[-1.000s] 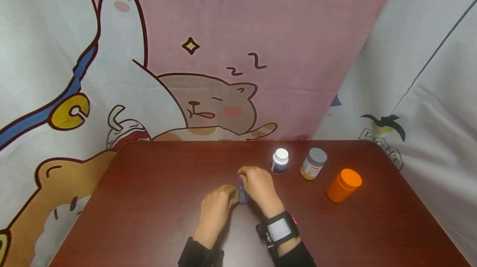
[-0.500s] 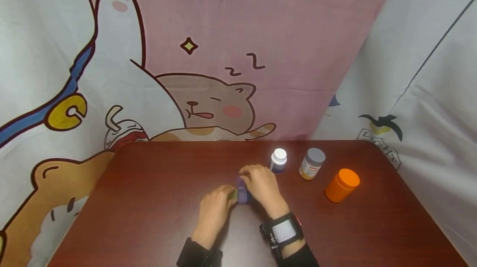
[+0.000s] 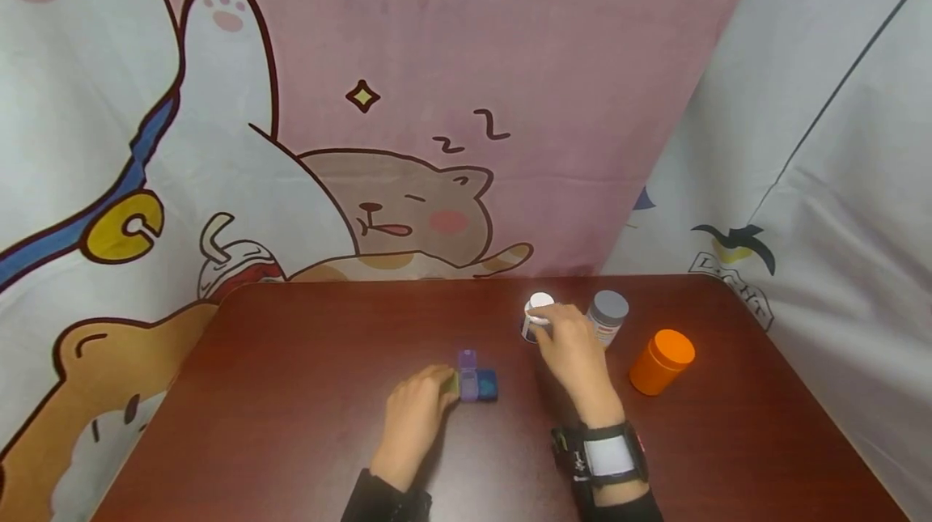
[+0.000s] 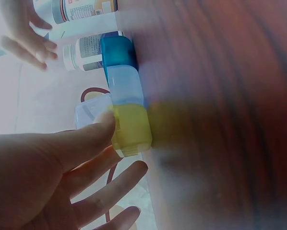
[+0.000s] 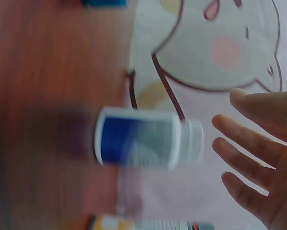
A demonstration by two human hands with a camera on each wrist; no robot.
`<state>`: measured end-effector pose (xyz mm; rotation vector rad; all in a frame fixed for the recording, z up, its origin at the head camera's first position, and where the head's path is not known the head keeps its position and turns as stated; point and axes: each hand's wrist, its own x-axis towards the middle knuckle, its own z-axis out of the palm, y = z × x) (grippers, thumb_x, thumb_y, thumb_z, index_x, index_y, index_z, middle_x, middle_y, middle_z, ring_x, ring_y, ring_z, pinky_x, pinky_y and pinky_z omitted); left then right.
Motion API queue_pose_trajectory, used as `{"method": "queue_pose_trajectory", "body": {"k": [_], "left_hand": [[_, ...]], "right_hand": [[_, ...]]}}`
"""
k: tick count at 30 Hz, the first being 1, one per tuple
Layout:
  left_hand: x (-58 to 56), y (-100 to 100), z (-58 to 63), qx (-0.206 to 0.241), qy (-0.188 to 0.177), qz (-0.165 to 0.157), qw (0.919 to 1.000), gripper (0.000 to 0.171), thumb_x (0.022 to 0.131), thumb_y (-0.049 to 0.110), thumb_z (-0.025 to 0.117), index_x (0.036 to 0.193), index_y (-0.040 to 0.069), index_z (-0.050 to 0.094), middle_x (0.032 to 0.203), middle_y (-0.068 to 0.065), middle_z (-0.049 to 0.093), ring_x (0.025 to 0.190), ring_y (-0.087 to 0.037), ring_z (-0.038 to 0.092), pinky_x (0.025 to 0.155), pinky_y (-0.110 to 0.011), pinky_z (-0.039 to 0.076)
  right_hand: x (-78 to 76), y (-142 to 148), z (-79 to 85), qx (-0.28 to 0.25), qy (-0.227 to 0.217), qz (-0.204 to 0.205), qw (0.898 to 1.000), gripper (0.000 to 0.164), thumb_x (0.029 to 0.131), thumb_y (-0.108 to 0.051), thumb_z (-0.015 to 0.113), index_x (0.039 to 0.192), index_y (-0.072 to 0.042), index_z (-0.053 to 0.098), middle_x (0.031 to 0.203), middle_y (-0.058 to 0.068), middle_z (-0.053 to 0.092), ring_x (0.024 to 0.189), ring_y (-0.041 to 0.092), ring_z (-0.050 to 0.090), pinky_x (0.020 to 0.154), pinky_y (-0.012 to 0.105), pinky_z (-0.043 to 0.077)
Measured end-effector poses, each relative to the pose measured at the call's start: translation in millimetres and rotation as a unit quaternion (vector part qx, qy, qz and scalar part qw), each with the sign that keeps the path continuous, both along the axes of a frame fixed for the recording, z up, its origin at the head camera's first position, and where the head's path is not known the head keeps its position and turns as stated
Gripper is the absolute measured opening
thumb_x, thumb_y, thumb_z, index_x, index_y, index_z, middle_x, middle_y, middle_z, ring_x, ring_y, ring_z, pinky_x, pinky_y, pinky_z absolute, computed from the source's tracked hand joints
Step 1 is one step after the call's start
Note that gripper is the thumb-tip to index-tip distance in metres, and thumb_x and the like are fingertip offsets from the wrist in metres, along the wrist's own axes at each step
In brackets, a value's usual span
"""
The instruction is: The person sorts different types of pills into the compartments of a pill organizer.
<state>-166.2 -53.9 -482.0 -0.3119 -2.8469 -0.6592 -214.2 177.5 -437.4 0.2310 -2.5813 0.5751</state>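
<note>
My left hand (image 3: 415, 417) pinches the yellow end of a small pill organizer (image 3: 468, 384) on the table, thumb and index finger at that compartment. Beside the yellow compartment (image 4: 131, 127) come a purple one, its lid (image 4: 93, 110) standing up, and a blue one (image 4: 118, 51). My right hand (image 3: 578, 360) is over by the white pill bottle (image 3: 540, 300), its fingers overlapping the cap in the head view. From the right wrist, the upright bottle (image 5: 138, 139) shows a blue and pale label, and the spread fingers are apart from its white cap (image 5: 194, 140).
To the right of the white bottle stand a grey-lidded jar (image 3: 608, 308), partly behind my right hand, and an orange bottle (image 3: 661, 362). Behind the dark red wooden table (image 3: 306, 392) hangs a cloth (image 3: 582, 101) printed with cartoon animals.
My right hand has left the pill organizer and moved right and away from me to the white bottle, uncovering the blue compartment. The left hand stays at the yellow end.
</note>
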Motion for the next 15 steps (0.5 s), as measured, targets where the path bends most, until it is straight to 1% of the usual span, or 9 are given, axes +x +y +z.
{"method": "queue_pose_trajectory", "body": {"k": [2,4,7,9,12,15], "left_hand": [[0.2,-0.8,-0.7,0.001,-0.001,0.0,1.0,0.035,0.078,0.021,0.078,0.111,0.013,0.073,0.117,-0.003,0.072,0.102,-0.027,0.069,0.085,-0.049,0.055],[0.3,-1.4,-1.7,0.001,-0.002,0.0,1.0,0.035,0.078,0.022,0.078,0.111,0.013,0.073,0.117,-0.003,0.072,0.103,-0.027,0.069,0.086,-0.049,0.055],[0.3,-1.7,-2.8,-0.001,0.0,0.0,1.0,0.035,0.078,0.022,0.078,0.112,0.013,0.073,0.117,-0.003,0.072,0.104,-0.027,0.068,0.087,-0.049,0.054],[0.2,-1.7,-3.2,-0.004,0.002,0.0,1.0,0.036,0.078,0.023,0.078,0.112,0.013,0.073,0.117,-0.003,0.072,0.104,-0.027,0.068,0.088,-0.048,0.054],[0.0,-1.2,-3.7,-0.007,0.006,0.0,1.0,0.036,0.078,0.024,0.079,0.111,0.014,0.073,0.116,-0.002,0.072,0.104,-0.026,0.068,0.088,-0.048,0.054],[-0.4,-0.4,-3.8,-0.009,0.011,-0.001,0.9999,0.036,0.078,0.024,0.078,0.111,0.014,0.073,0.115,-0.002,0.072,0.102,-0.025,0.068,0.087,-0.047,0.054]], "right_hand": [[-0.1,11.7,1.7,-0.006,0.014,-0.012,1.0,0.025,0.08,-0.01,0.079,0.104,-0.011,0.074,0.103,0.009,0.073,0.098,0.031,0.064,0.087,0.047,0.052],[-1.1,23.3,2.4,-0.007,0.035,-0.021,0.999,0.027,0.08,-0.009,0.079,0.106,-0.008,0.073,0.105,0.012,0.072,0.099,0.033,0.063,0.089,0.048,0.051],[-3.2,39.7,1.9,-0.012,0.067,-0.037,0.997,0.03,0.08,-0.008,0.079,0.109,-0.006,0.071,0.111,0.014,0.069,0.106,0.036,0.06,0.091,0.05,0.048],[-4.2,49.1,1.5,-0.017,0.077,-0.05,0.996,0.034,0.08,-0.007,0.078,0.113,-0.004,0.07,0.117,0.017,0.067,0.111,0.038,0.056,0.093,0.053,0.045],[-5.6,60.5,1.3,-0.032,0.072,-0.065,0.995,0.043,0.08,-0.006,0.078,0.12,-0.002,0.065,0.126,0.021,0.061,0.119,0.042,0.051,0.097,0.058,0.041],[-7.2,67.7,0.2,-0.054,0.045,-0.074,0.995,0.053,0.08,-0.004,0.077,0.129,0.0,0.058,0.134,0.026,0.053,0.123,0.046,0.047,0.101,0.062,0.038]]}}
